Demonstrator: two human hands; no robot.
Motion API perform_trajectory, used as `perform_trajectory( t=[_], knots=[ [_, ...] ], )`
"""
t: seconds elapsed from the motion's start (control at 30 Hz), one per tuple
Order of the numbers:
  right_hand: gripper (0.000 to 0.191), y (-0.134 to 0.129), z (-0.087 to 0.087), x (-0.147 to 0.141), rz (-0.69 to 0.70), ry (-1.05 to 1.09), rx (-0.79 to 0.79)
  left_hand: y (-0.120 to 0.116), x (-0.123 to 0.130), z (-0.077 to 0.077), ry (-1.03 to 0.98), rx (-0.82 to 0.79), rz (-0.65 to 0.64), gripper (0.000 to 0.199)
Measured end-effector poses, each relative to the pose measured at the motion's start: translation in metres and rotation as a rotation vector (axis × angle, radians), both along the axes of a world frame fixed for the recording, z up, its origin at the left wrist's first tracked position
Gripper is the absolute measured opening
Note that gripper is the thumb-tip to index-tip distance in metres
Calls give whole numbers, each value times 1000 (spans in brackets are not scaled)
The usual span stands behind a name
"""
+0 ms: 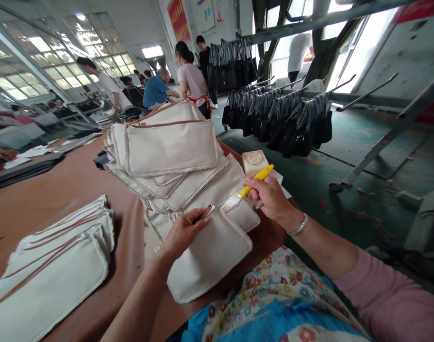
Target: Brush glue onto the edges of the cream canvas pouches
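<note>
Between the thumb and fingers of my left hand is the upper edge of a cream fabric panel with stitched, rounded corners. The panel hangs toward me over the table's near edge. My right hand is closed around the yellow handle of a paintbrush. White paste coats its bristles, which are at the panel's top edge; whether they touch it I cannot tell. Just beyond my right hand stands a square tub with pale contents. A tall stack of similar cream panels rises behind both hands.
Another fanned pile of cream panels with brown edges lies left on the brown-covered table. Dark sheets lie farther back. To the right, a metal rack holds black handbags. Several people are in the background.
</note>
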State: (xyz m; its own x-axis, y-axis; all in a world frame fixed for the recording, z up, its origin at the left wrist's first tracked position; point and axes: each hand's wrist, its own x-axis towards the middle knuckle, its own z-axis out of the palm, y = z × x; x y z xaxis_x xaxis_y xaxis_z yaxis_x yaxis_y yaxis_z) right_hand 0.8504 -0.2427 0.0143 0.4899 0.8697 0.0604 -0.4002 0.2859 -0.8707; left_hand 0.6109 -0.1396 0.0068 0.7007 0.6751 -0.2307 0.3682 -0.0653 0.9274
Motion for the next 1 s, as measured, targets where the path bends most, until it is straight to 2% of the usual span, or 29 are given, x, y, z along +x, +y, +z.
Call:
perform_trajectory(
  t=[0.1,0.17,0.27,0.37,0.47,0.53,0.6,0.7,0.77,0.9,1.0],
  knots=[
    [29,6,0,-11,63,-58,-24,-13,0,8,-63,-101,-32,49],
    [30,12,0,-16,58,-103,-17,-19,1,9,-82,-165,-69,47],
    [28,16,3,-13,-70,-191,35,-24,0,9,-98,-227,-106,43],
    [26,10,11,-6,-153,-151,50,-26,-3,8,-118,-241,-87,42],
    [24,-1,17,-5,-67,-94,36,-27,-4,6,-124,-239,-63,44],
    [24,-5,14,-9,-10,-180,29,-29,-4,5,-113,-232,-70,46],
    [23,-7,10,-10,-36,-323,32,-31,-4,7,-96,-207,-85,47],
    [23,-7,9,-4,-165,-452,59,-37,-6,13,-99,-74,-94,39],
    [24,-7,11,3,-203,-404,81,-41,-8,18,-90,94,-83,32],
    [25,-6,16,5,-169,-215,87,-53,-6,21,-54,484,-84,24],
    [25,-9,18,-7,-56,-159,77,-60,-3,18,-25,752,-114,18]
  ],
)
